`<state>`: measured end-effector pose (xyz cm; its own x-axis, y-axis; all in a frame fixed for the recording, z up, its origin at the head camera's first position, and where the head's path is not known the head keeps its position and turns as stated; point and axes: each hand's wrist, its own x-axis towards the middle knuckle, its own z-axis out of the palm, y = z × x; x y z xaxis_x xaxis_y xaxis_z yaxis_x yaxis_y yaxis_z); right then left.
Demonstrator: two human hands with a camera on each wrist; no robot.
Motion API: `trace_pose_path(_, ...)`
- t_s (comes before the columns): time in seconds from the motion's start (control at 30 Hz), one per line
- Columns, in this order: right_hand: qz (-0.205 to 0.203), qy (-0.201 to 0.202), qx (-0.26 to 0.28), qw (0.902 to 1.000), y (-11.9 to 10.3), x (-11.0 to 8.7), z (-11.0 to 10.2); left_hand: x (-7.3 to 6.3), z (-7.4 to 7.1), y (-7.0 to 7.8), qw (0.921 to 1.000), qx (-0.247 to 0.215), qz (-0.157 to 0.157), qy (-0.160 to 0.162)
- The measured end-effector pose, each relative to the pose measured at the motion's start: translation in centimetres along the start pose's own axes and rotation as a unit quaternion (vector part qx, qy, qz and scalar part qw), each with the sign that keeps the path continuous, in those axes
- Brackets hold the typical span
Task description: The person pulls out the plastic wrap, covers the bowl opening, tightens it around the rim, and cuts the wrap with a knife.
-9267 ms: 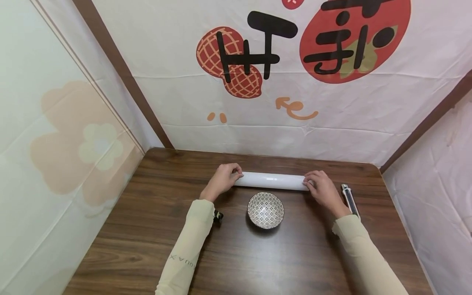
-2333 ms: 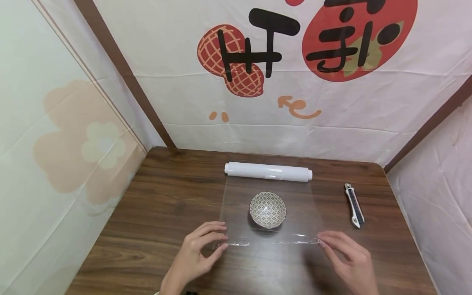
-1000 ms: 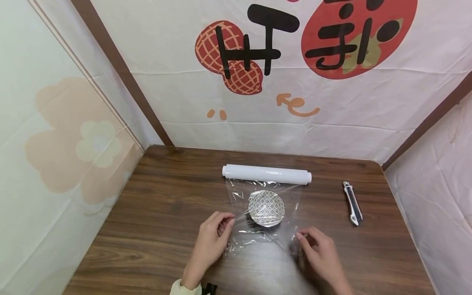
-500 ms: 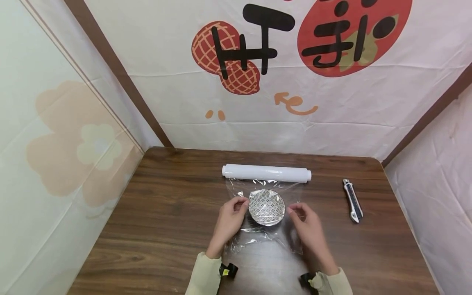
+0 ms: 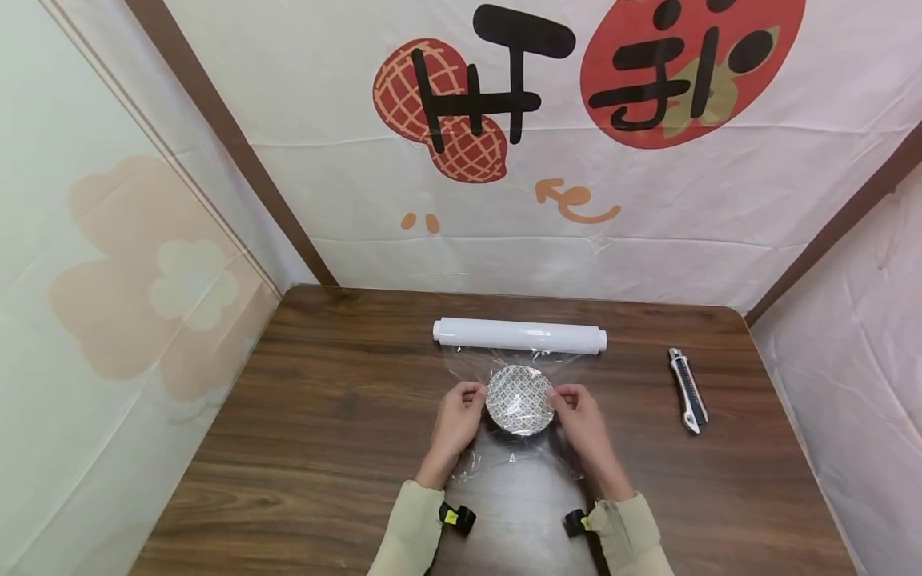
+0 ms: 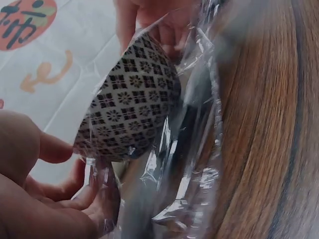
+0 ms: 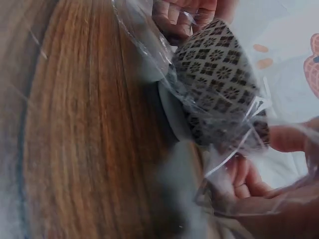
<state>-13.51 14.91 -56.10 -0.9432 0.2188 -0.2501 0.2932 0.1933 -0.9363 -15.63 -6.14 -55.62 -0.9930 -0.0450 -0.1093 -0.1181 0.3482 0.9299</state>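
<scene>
A small patterned bowl (image 5: 520,400) stands between my two hands with clear plastic wrap (image 5: 513,460) stretched over its top. The wrap runs from the white roll (image 5: 520,336) behind the bowl and hangs crumpled down its near side. At the bowl's left rim, my left hand (image 5: 458,420) pinches with thumb and curled fingers, the film caught between. My right hand (image 5: 582,424) grips the opposite rim the same way. Both wrist views show the bowl's flowered outer wall (image 6: 129,99) under the film. Whether the bowl's foot touches the table cannot be told.
A utility knife (image 5: 688,390) lies on the wooden table (image 5: 310,432) to the right. Behind the table hangs a white printed cloth (image 5: 461,264), with further cloth walls at left and right.
Earlier my hands held the roll, then the film's edge drawn out over the bowl. The film came down onto the bowl; both hands have since closed in on its rim.
</scene>
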Motion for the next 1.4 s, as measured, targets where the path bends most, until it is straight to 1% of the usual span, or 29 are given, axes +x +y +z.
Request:
trace_pose_path(0.13,0.02,-0.023,-0.019,0.9994,0.4,0.8,0.3,0.5,0.1,-0.4,0.9993,-0.021,-0.005,-0.03)
trace_pose_path(0.2,0.027,-0.027,-0.02,0.9991,0.5,1.1,0.3,0.7,0.2,-0.5,0.9988,-0.023,-0.005,-0.044)
trace_pose_path(0.27,0.03,-0.034,-0.023,0.9987,0.6,1.4,0.3,1.0,0.2,-0.4,0.9985,-0.012,0.0,-0.054)
trace_pose_path(0.33,0.025,-0.039,-0.026,0.9986,0.5,1.5,0.1,1.1,0.0,0.0,0.9985,0.006,0.014,-0.052)
trace_pose_path(0.4,0.019,-0.037,-0.033,0.9986,0.3,1.5,-0.3,1.2,-0.3,0.3,0.9985,0.029,0.03,-0.034)
trace_pose_path(0.47,0.009,-0.023,-0.052,0.9984,0.1,1.2,-0.8,1.2,-0.9,0.6,0.9978,0.052,0.041,0.002)
trace_pose_path(0.53,0.003,-0.001,-0.072,0.9974,-0.2,0.8,-1.3,1.2,-1.6,0.7,0.9961,0.072,0.037,0.035)
trace_pose_path(0.6,-0.003,0.015,-0.098,0.9951,-0.5,0.4,-1.7,1.0,-2.0,0.5,0.9935,0.099,0.021,0.052)
trace_pose_path(0.63,-0.003,0.014,-0.099,0.995,-0.5,0.3,-1.8,0.9,-2.2,0.3,0.9932,0.104,0.013,0.05)
trace_pose_path(0.67,-0.004,0.011,-0.093,0.9956,-0.6,0.1,-1.8,0.8,-2.2,0.2,0.9937,0.105,0.006,0.039)
trace_pose_path(0.73,0.001,0.002,-0.074,0.9972,-0.5,0.1,-1.5,0.7,-2.0,-0.1,0.9951,0.098,-0.007,0.007)
trace_pose_path(0.8,0.011,-0.008,-0.041,0.999,-0.5,0.3,-1.1,0.7,-1.6,-0.4,0.9965,0.081,-0.013,-0.019)
trace_pose_path(0.83,0.018,-0.012,-0.025,0.9994,-0.4,0.5,-0.8,0.7,-1.3,-0.5,0.9977,0.061,-0.014,-0.028)
trace_pose_path(0.9,0.029,-0.011,-0.016,0.9994,-0.3,0.8,-0.2,0.8,-0.7,-0.6,0.9984,0.044,-0.016,-0.034)
trace_pose_path(0.93,0.034,-0.012,-0.012,0.9993,-0.3,0.9,0.0,0.9,-0.4,-1.1,0.9986,0.042,-0.005,-0.032)
trace_pose_path(1.03,0.039,-0.008,-0.023,0.999,-0.1,1.3,0.5,1.3,0.3,-1.6,0.9984,0.044,0.011,-0.035)
trace_pose_path(1.13,0.037,-0.004,-0.024,0.999,-0.1,1.4,0.7,2.3,1.3,-3.4,0.9967,0.06,0.021,-0.049)
trace_pose_path(1.17,0.035,-0.003,-0.025,0.9991,0.0,1.5,0.7,2.7,1.6,-3.8,0.9965,0.062,0.011,-0.055)
trace_pose_path(1.2,0.034,-0.003,-0.025,0.9991,0.0,1.5,0.7,3.2,2.0,-4.7,0.9961,0.064,0.009,-0.06)
trace_pose_path(1.3,0.019,0.0,-0.031,0.9993,0.1,1.5,0.9,4.4,2.9,-6.9,0.996,0.072,0.003,-0.053)
trace_pose_path(1.37,0.001,0.005,-0.041,0.9991,0.2,1.5,1.0,5.0,3.3,-7.7,0.9961,0.077,-0.001,-0.044)
trace_pose_path(1.4,-0.007,0.007,-0.048,0.9988,0.2,1.5,1.0,5.1,3.3,-7.9,0.996,0.08,-0.001,-0.04)
